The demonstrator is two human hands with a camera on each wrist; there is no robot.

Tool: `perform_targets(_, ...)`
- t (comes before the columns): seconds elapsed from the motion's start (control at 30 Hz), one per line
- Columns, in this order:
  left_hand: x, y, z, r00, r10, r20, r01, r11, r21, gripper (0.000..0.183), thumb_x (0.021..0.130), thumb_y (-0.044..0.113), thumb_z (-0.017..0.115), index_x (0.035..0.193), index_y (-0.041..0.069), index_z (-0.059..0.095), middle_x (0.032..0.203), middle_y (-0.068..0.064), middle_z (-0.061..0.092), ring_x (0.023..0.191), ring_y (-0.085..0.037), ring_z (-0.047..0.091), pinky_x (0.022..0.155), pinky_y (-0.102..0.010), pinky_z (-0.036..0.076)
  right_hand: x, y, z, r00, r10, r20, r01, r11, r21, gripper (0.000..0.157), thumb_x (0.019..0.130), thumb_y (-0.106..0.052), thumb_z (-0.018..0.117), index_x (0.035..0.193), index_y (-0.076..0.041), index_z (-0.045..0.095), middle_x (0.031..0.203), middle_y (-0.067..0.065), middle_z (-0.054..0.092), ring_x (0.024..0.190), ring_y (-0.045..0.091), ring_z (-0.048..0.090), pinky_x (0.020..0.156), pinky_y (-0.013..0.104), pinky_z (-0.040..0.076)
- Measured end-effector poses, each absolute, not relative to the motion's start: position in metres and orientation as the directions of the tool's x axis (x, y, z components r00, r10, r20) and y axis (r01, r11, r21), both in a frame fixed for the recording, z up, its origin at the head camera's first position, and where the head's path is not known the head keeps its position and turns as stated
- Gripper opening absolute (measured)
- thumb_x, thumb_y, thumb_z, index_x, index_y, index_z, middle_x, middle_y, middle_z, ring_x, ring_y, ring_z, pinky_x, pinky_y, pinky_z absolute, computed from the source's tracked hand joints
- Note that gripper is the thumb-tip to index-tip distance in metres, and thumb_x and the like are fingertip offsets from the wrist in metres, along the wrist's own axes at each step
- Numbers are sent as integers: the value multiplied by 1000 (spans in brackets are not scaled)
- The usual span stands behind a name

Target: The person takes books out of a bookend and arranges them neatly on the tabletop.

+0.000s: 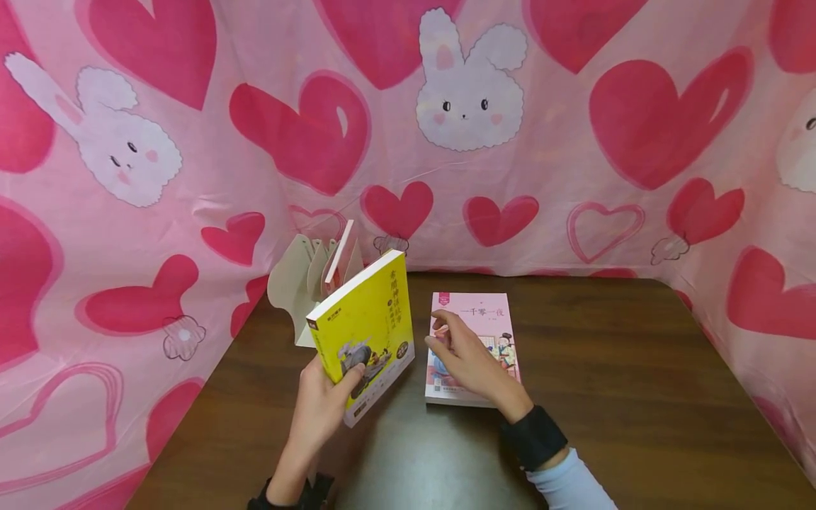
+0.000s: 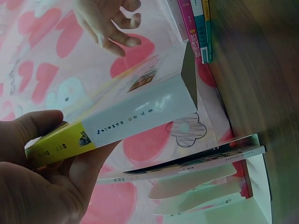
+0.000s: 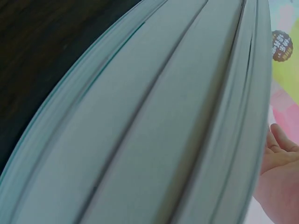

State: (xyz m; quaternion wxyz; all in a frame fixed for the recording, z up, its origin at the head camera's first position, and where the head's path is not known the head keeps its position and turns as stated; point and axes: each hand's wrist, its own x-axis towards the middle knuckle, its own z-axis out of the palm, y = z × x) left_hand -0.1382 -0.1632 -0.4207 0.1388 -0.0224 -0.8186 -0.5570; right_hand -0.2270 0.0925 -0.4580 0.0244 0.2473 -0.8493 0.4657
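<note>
My left hand [image 1: 321,400] grips a yellow paperback book [image 1: 363,333] by its lower part, thumb across the front cover. The book is tilted upright above the table. In the left wrist view its white and yellow spine [image 2: 126,122] faces the camera. To the right, my right hand [image 1: 474,358] hovers over a pink-covered book [image 1: 472,304], fingers loosely bent and holding nothing. That pink book tops a small stack, whose coloured spines [image 2: 198,32] show in the left wrist view. Page edges [image 3: 154,112] fill most of the right wrist view, with the right hand [image 3: 282,172] at its edge.
Behind the yellow book stands a cream book rack [image 1: 290,287] with a thin book [image 1: 339,251] upright in it. A brown wooden table [image 1: 612,397] lies under everything. A pink curtain [image 1: 561,212] with hearts and rabbits hangs around its back and sides.
</note>
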Motion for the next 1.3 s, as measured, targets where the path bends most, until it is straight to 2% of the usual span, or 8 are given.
perform_targets(0.23,-139,-165,-417,-965,-108,239,182,382,906,44,95,-2,75,135,9,62,124,-13,74,103,-36,75,84,-59,59,-236,80,-455,-888,-404,218,-397,436,-808,63,104,-39,67,157,-17,42,144,9,58,90,18,56,76,33,53)
perform_targets(0.37,-140,-166,-416,-967,-98,233,181,374,910,44,95,-2,75,135,10,62,126,-12,73,104,-36,75,84,-59,59,-241,74,-453,-883,-430,187,-385,435,-814,71,102,-49,67,161,-23,37,140,1,58,87,19,59,74,37,56)
perform_targets(0.5,-142,-167,-416,-969,-74,237,197,352,915,45,95,-2,75,136,9,61,127,-13,72,105,-36,74,86,-58,59,-246,70,-453,-849,-502,168,-382,363,-850,78,100,-56,65,164,-29,30,133,-7,61,95,17,65,86,38,59)
perform_targets(0.6,-144,-169,-415,-968,-53,245,213,344,914,44,96,-1,74,136,8,61,127,-14,72,105,-37,74,86,-58,59,-248,68,-453,-819,-550,161,-375,302,-877,74,100,-57,64,161,-33,29,127,-9,64,106,16,66,98,40,56)
perform_targets(0.77,-146,-171,-416,-966,-12,258,240,332,912,43,96,-1,74,136,8,61,125,-14,73,104,-37,74,86,-57,59,-247,67,-455,-813,-561,155,-367,289,-884,62,102,-56,63,152,-31,35,120,-8,64,107,16,66,99,40,55)
perform_targets(0.93,-149,-172,-418,-967,8,255,245,307,920,52,96,-1,75,140,13,52,130,-11,69,108,-35,72,89,-59,58,-246,67,-457,-815,-554,172,-374,276,-885,57,102,-55,63,146,-30,36,119,-7,64,106,16,67,97,38,56)
perform_targets(1.1,-152,-172,-418,-973,11,232,226,280,933,57,96,1,75,142,17,45,132,-10,66,111,-34,71,91,-58,57,-246,67,-458,-819,-544,186,-381,272,-883,56,102,-56,63,143,-29,36,117,-6,63,105,16,67,96,38,56)
perform_targets(1.3,-156,-175,-420,-973,32,227,228,250,941,53,96,-1,74,140,14,50,130,-11,68,110,-34,72,91,-57,58,-243,68,-459,-822,-537,189,-377,265,-888,58,102,-54,63,144,-27,35,119,-5,63,107,16,67,97,40,56)
